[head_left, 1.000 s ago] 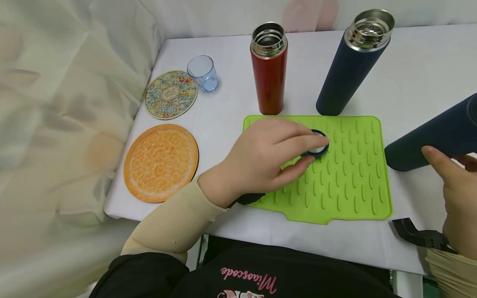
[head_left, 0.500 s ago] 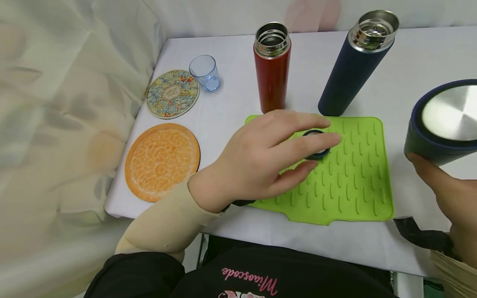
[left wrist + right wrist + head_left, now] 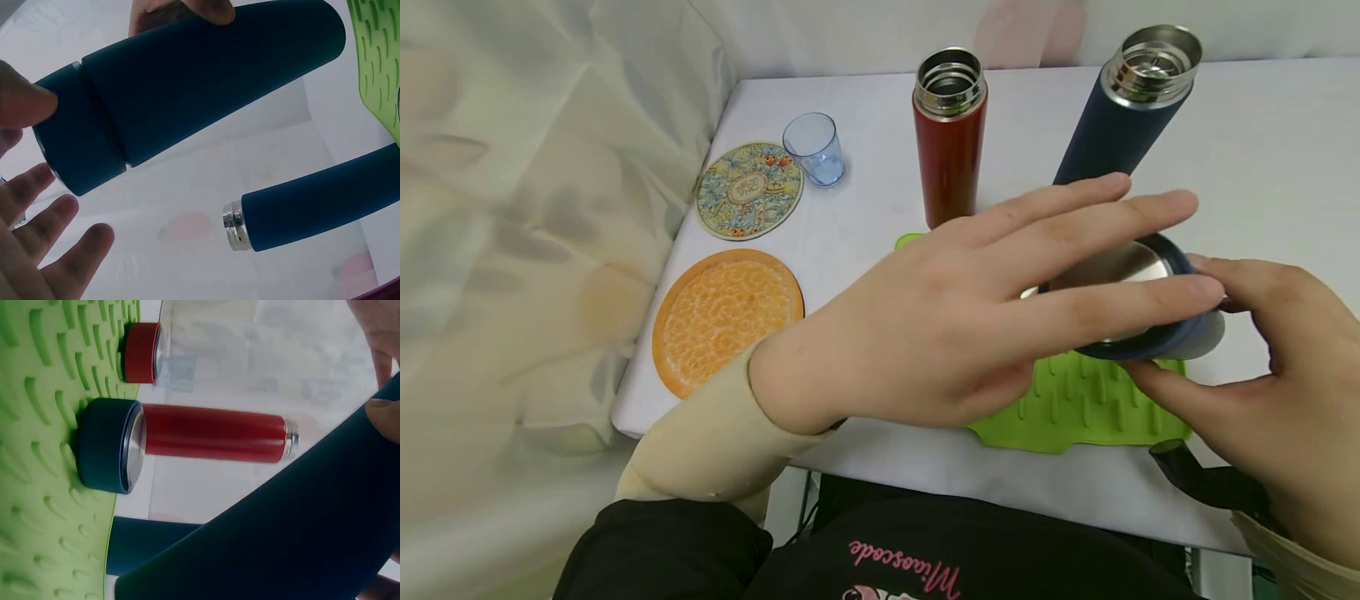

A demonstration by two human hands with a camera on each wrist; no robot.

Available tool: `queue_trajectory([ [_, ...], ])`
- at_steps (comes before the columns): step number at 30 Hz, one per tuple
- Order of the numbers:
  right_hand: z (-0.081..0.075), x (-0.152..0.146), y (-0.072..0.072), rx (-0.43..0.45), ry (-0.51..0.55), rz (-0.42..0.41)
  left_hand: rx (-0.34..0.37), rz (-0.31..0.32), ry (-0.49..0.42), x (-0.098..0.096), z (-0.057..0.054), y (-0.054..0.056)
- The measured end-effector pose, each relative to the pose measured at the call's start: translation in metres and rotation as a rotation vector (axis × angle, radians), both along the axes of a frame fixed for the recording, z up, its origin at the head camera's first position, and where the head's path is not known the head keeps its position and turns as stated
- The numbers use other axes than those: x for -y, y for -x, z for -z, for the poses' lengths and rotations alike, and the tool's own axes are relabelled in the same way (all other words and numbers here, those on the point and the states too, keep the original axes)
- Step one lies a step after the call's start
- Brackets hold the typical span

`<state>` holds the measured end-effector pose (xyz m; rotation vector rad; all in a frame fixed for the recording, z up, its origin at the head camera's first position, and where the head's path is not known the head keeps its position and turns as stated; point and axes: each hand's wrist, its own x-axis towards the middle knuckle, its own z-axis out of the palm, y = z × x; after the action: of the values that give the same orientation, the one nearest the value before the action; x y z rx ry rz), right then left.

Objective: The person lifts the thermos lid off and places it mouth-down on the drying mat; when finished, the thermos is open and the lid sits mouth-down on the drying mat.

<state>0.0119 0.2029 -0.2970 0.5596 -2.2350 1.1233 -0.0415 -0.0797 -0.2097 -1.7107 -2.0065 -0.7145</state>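
My right hand (image 3: pixel 1292 375) grips a capped navy vacuum flask (image 3: pixel 212 81) by its body, thumb on one side and fingers on the other. The flask is raised and tilted, with the steel top of its lid (image 3: pixel 81 131) turned up toward the head camera. Over that lid reaches my left hand (image 3: pixel 955 325), its fingers extended and spread. In the left wrist view its thumb overlaps the lid's edge, while the other fingers are apart from it. A loose navy lid (image 3: pixel 106 444) and a red lid (image 3: pixel 140 353) rest on the green mat (image 3: pixel 1060 417), hidden by my left hand in the head view.
An uncapped red flask (image 3: pixel 950 158) and an uncapped navy flask (image 3: pixel 1120 125) stand behind the mat. To the left are a blue glass (image 3: pixel 816 150), a patterned round coaster (image 3: pixel 748 190) and an orange round mat (image 3: pixel 726 321). The table's front edge runs near my body.
My right hand has lifted the capped navy flask, tipped its lid toward the head camera and brought it left. My left hand has left the loose navy lid and moved right, over the flask's lid.
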Motion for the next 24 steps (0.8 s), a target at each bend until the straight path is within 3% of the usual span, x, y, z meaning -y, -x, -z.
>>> queue_trajectory([
  [4,0.003,-0.001,-0.002,-0.022,-0.081,-0.024,0.0,0.009,0.056,-0.005,0.053,0.017],
  [6,0.0,-0.001,-0.003,-0.007,-0.149,-0.027,0.021,0.016,0.044,-0.004,0.061,0.018],
  [8,-0.002,0.0,-0.005,-0.004,-0.192,-0.025,0.055,0.011,0.048,0.001,0.044,0.009],
  [11,-0.005,0.004,-0.008,0.025,-0.257,-0.006,0.1,-0.018,0.081,0.01,0.009,-0.006],
  [13,-0.006,0.006,-0.009,0.03,-0.274,0.002,0.119,-0.048,0.117,0.014,-0.006,-0.011],
  [17,-0.005,0.008,-0.01,0.028,-0.315,0.002,0.129,-0.151,0.158,0.019,-0.008,-0.013],
  [21,-0.004,0.01,-0.01,0.038,-0.341,-0.003,0.074,-0.286,0.185,0.021,-0.007,-0.014],
  [24,-0.005,0.011,-0.009,0.04,-0.354,-0.004,0.07,-0.289,0.197,0.02,-0.007,-0.013],
])
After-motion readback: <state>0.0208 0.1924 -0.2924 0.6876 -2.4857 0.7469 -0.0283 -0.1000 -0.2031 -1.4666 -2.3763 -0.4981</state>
